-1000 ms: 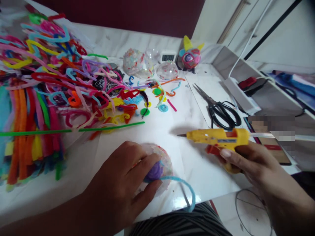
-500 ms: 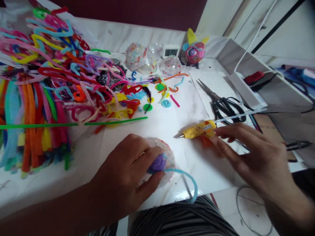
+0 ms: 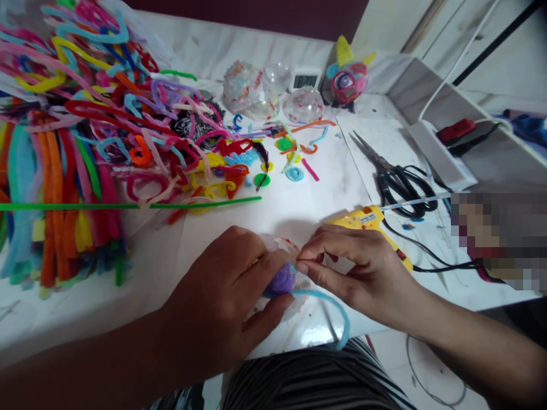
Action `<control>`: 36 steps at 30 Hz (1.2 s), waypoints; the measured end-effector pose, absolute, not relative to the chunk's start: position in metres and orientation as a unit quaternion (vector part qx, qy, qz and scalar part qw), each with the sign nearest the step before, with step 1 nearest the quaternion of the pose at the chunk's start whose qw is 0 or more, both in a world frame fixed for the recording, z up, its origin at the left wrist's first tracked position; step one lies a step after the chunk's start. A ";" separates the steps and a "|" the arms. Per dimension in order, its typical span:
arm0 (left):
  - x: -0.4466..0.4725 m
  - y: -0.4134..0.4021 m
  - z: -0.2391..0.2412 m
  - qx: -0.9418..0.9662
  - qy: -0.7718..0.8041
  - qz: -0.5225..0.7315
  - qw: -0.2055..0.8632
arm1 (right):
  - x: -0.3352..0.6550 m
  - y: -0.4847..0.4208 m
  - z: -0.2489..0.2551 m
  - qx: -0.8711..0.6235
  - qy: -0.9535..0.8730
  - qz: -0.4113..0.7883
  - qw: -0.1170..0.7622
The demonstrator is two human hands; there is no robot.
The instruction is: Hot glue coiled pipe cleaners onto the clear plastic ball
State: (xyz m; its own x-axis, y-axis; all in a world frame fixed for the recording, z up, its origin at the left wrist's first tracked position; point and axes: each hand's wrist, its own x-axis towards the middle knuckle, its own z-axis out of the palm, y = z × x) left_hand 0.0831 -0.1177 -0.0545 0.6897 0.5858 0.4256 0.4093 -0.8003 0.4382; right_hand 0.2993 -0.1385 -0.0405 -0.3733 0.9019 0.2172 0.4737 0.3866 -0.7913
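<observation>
My left hand (image 3: 228, 287) is wrapped over a clear plastic dome (image 3: 282, 250) with a purple coiled pipe cleaner (image 3: 280, 280) on it, near the table's front edge. My right hand (image 3: 356, 267) pinches the end of a light blue pipe cleaner (image 3: 333, 310) right beside the purple coil. That blue strand loops down past the table edge. The yellow glue gun (image 3: 371, 219) lies on the table just behind my right hand, its black cord trailing right.
A big heap of coloured pipe cleaners (image 3: 85, 131) covers the left half of the white table (image 3: 299, 199). A long green pipe cleaner (image 3: 128, 205) lies across it. Black scissors (image 3: 397, 179), clear domes (image 3: 252, 94), a decorated ball (image 3: 348, 80) and a small clock (image 3: 305, 80) sit behind.
My right hand set the yellow glue gun down on the table, then moved left and pinched the blue pipe cleaner at the dome. My left hand stayed on the dome.
</observation>
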 end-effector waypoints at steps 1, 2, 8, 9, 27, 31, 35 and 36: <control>0.083 -0.118 -0.055 0.906 0.273 0.283 0.154 | 0.299 -0.139 -0.040 -0.447 -0.765 0.321 0.336; 0.083 -0.118 -0.055 0.907 0.271 0.283 0.151 | 0.299 -0.138 -0.040 -0.443 -0.766 0.319 0.340; 0.083 -0.118 -0.055 0.907 0.277 0.279 0.153 | 0.297 -0.137 -0.041 -0.421 -0.793 0.275 0.344; 0.083 -0.118 -0.056 0.906 0.277 0.281 0.151 | 0.297 -0.138 -0.040 -0.418 -0.800 0.263 0.341; 0.082 -0.115 -0.058 0.912 0.248 0.298 0.132 | 0.292 -0.146 -0.040 -0.457 -0.748 0.325 0.356; 0.082 -0.116 -0.057 0.912 0.256 0.292 0.132 | 0.289 -0.148 -0.039 -0.459 -0.754 0.316 0.348; 0.082 -0.118 -0.056 0.911 0.275 0.278 0.131 | 0.292 -0.152 -0.038 -0.458 -0.770 0.297 0.330; 0.081 -0.119 -0.056 0.910 0.274 0.280 0.132 | 0.293 -0.154 -0.037 -0.464 -0.764 0.309 0.324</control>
State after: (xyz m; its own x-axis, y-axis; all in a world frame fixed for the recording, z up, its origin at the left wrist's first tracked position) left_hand 0.0813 -0.1186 -0.0559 0.6930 0.5737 0.4367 0.4257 -0.8144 0.3943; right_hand 0.2934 -0.1540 -0.0372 -0.3593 0.9099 0.2074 0.5096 0.3775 -0.7732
